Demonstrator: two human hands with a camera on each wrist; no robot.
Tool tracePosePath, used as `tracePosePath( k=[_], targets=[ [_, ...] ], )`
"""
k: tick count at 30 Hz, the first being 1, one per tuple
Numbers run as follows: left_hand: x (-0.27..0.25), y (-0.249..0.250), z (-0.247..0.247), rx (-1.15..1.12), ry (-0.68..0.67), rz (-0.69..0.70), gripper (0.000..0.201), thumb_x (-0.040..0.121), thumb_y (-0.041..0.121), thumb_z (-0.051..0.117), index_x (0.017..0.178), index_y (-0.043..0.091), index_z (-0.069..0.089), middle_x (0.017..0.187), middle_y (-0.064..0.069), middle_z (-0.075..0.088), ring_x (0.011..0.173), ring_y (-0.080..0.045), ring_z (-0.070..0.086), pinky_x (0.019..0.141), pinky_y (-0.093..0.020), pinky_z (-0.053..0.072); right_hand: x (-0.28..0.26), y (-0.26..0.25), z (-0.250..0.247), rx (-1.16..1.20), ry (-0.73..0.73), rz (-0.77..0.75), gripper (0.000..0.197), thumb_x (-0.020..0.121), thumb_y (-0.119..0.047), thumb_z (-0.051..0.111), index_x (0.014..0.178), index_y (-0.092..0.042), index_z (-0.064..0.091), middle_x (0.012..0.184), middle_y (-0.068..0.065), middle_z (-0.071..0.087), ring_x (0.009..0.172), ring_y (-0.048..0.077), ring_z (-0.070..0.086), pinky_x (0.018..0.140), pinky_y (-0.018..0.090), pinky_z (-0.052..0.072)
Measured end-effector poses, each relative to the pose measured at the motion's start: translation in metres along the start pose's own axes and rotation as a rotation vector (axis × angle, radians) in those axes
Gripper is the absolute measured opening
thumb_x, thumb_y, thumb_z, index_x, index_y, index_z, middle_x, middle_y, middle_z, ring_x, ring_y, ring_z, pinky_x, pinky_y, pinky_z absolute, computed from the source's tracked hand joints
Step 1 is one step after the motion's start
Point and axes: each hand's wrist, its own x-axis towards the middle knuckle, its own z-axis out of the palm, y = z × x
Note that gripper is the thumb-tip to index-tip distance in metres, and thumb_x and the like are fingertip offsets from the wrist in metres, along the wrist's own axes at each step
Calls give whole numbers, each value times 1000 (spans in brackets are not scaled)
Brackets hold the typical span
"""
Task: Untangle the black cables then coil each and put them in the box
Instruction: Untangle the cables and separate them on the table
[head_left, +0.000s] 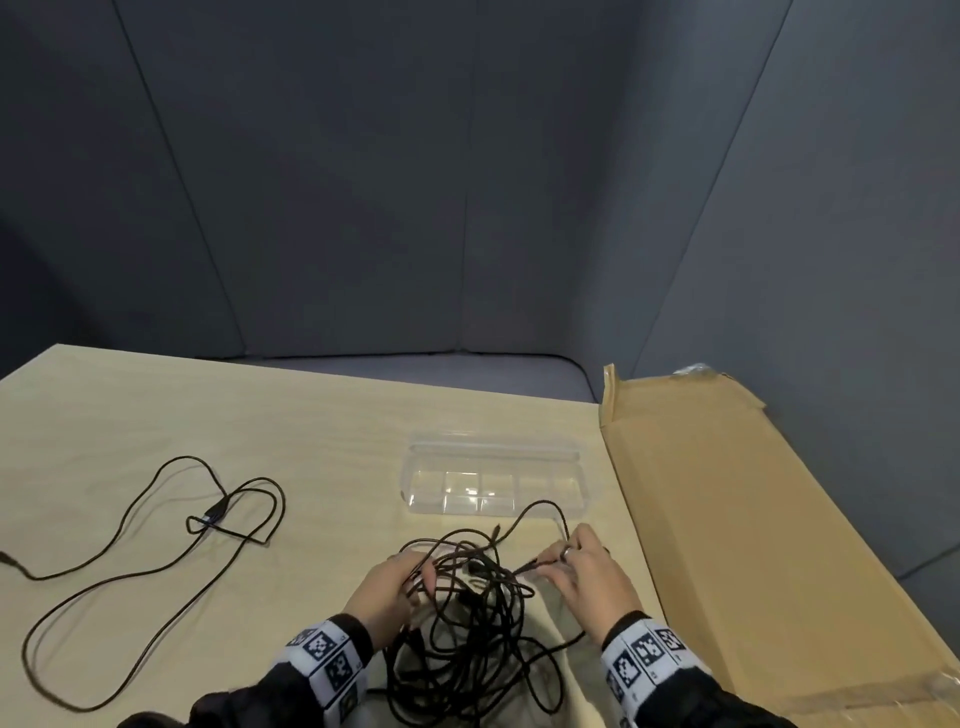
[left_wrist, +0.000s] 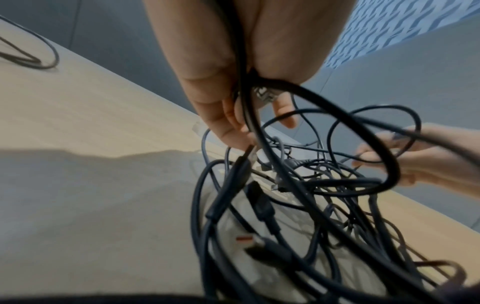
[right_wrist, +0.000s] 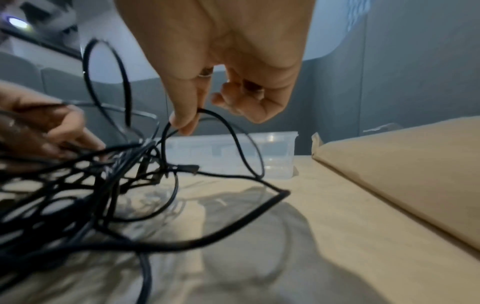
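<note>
Where the pale wooden tabletop (head_left: 311, 415) meets the grey partition walls, a long flat cardboard box (head_left: 753, 519) lies along its right side. Next in size, a tangle of black cables (head_left: 467, 634) is heaped at the near edge between both hands, while one loose black cable (head_left: 156, 545) sprawls well apart on the left. A clear plastic box (head_left: 493, 483), open and divided into compartments, sits just behind the tangle. The left hand (head_left: 389, 587) has its fingers curled round several strands of the tangle, lifting them. The right hand (head_left: 587, 571) pinches one thin strand between thumb and forefinger, a loop (right_wrist: 233, 139) arching from its fingertips toward the plastic box.
</note>
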Motion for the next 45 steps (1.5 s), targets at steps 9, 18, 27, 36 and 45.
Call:
tracePosePath(
  k=[9, 18, 27, 36, 45],
  targets=[
    [-4, 15, -29, 251, -20, -55, 41, 61, 20, 51, 88, 50, 44, 116, 12, 45, 111, -12, 44, 100, -35, 38, -7, -3, -26, 158, -22, -115, 24, 92, -21, 55, 78, -40, 50, 82, -17, 58, 79, 0, 55, 68, 6, 37],
    [3, 85, 15, 397, -305, 135, 38, 65, 63, 64, 77, 39, 38, 102, 15, 53, 90, -8, 53, 84, -29, 42, -12, -16, -23, 77, -121, -121, 25, 85, -41, 59, 63, -36, 50, 69, -14, 57, 79, -1, 44, 73, 16, 35],
    [21, 33, 27, 581, -168, -87, 52, 70, 39, 64, 118, 35, 44, 122, 3, 27, 116, -19, 32, 99, -30, 39, -3, -32, 11, -255, -465, 57, 27, 82, -30, 50, 108, -38, 56, 104, -10, 62, 114, 15, 51, 104, 43, 25],
    [23, 22, 12, 410, -237, -67, 36, 66, 21, 75, 62, 39, 44, 93, 11, 43, 102, -12, 42, 82, -14, 37, 13, -26, 45, 473, -389, 295, 12, 81, -16, 67, 80, -23, 57, 67, -8, 53, 70, 8, 54, 74, 22, 46],
    [4, 22, -23, 135, -153, 76, 27, 52, 50, 71, 65, 41, 50, 88, 3, 52, 87, -11, 48, 77, -20, 39, 2, -39, 14, 573, -248, 153, 14, 87, -9, 58, 86, -21, 65, 76, -9, 64, 72, 1, 59, 67, 17, 49]
  ],
)
